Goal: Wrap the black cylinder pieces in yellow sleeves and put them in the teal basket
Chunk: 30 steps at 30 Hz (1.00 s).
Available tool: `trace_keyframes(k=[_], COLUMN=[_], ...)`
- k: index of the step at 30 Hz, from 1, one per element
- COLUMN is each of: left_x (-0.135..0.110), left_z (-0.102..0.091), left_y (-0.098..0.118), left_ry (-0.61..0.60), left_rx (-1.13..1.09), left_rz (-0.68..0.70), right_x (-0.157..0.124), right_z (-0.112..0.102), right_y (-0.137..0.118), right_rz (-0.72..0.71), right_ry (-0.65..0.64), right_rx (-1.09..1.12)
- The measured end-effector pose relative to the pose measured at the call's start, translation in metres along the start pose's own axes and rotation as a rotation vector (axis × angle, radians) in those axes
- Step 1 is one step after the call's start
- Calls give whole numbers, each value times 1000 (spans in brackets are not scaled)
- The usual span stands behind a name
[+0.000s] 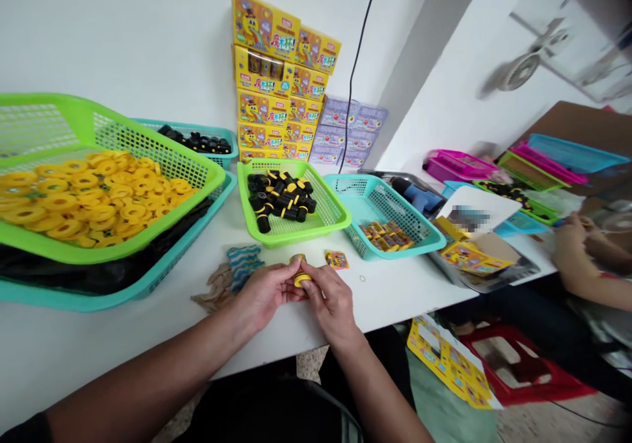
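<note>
My left hand and my right hand meet near the table's front edge. Both are closed around a small cylinder with a yellow ring; a printed wrapper shows at its upper end, and the fingers hide much of it. Just beyond my right hand lies a flat printed yellow-and-red label. A blue wavy-striped cloth and a beige cloth lie left of my left hand. Ahead, a green basket holds several black cylinders with yellow rings.
A green basket of yellow rings stands at left. Right of centre, a teal basket holds small wrapped pieces. Yellow boxes and purple boxes are stacked by the wall. Another person's arm is at far right.
</note>
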<state>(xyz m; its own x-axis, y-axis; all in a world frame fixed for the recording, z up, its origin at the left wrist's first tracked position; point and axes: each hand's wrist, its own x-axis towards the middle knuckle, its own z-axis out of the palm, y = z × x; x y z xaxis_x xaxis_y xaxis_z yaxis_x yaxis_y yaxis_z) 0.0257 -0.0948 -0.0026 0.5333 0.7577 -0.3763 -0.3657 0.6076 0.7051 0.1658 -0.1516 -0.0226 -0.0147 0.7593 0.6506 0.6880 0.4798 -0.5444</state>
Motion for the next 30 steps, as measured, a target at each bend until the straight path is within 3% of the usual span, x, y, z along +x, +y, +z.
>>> trace_keyframes(k=[7, 15, 30], left_x=[2, 1, -4], left_z=[-2, -4, 1], left_y=[-3, 3, -2], left_ry=[-59, -247, -151], left_rx=[10, -65, -18], left_rz=[-1, -62, -49], right_x=[1, -2, -6], right_z=[-3, -8, 4], right_y=[3, -8, 4], right_rz=[-171, -28, -176], right_ry=[25, 167, 150], right_rx=[-207, -12, -127])
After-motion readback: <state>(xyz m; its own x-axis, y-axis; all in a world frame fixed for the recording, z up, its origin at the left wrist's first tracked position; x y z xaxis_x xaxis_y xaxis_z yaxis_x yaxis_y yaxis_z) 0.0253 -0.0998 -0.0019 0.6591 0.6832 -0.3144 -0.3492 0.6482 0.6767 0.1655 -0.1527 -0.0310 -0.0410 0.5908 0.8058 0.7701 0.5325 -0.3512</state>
